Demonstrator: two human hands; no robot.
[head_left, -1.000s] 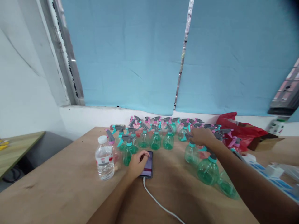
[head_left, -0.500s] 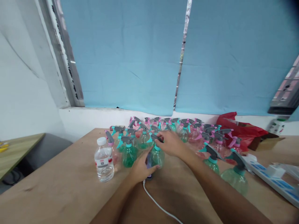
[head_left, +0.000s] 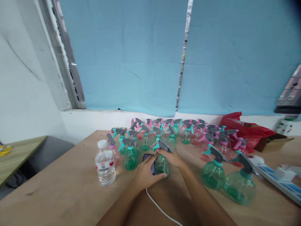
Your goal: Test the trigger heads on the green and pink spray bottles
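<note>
Brown tabletop (head_left: 66,182) | round, translucent green bottle (head_left: 162,168) | fingers (head_left: 164,153) around it

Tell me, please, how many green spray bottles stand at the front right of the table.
2: the left green spray bottle, and beside it the right green spray bottle, nearer the white power strip. None seems hidden there.

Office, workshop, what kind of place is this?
Probably a simple indoor workroom: many spray bottles stand on a wooden table, with what looks like a power strip at the right and blue curtains behind.
</note>
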